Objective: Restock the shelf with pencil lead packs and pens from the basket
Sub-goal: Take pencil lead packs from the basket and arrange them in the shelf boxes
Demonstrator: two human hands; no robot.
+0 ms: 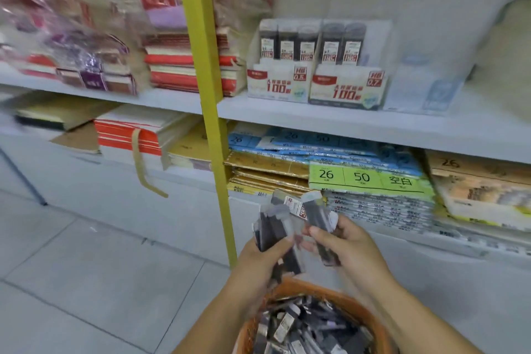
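our left hand (260,256) grips a bunch of lead packs (271,230) over the orange basket (321,290), which has many more inside. our right hand (347,241) pinches one pack (317,220). we think we should read its label, then stand it up straight in the 0.5 box (277,83) or the 0.7 box (344,87) on the white shelf (402,126). a yellow post (205,66) stands beside them. the floor (86,267) is grey tile.
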